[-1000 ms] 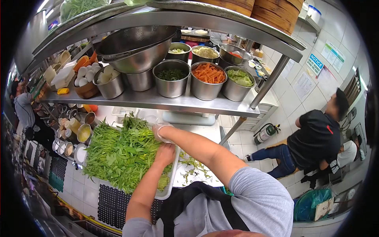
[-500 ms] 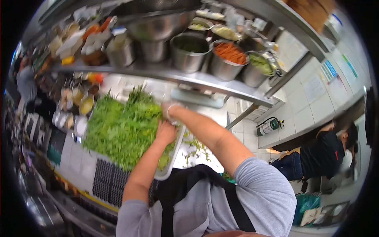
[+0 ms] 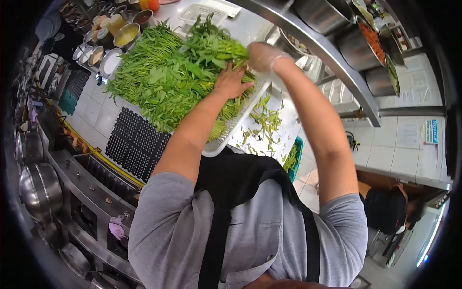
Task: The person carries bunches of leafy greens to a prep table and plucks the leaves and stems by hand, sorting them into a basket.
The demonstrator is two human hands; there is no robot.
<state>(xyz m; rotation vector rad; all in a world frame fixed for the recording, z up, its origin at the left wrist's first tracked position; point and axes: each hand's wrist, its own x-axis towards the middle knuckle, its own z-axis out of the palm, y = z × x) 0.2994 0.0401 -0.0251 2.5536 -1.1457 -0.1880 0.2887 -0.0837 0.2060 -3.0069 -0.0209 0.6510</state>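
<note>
Reaching with both arms over a white perforated tray heaped past its rim with long-stemmed leafy greens. Resting the bare left hand palm down on the heap toward the tray's far right, fingers spread wide, thumb out to the right, clasping nothing, with fingertips against a bunch of greens laid on top, leaves to the left and stem ends to the right. Holding the right hand, in a clear plastic glove, up against those stem ends; cannot tell, through blur and plastic, whether closed around the stems or only pressing on them. Just right of the tray, trimmings scattered over the white table, with more in a green bin beside the near right edge. On the far side, beyond the bunch, a white basket; to the far left, near the greens, a metal bowl of yellow liquid. Over to the far right, a metal shelf with a pot of orange strips. Down on the floor at the left, a black mat.
</note>
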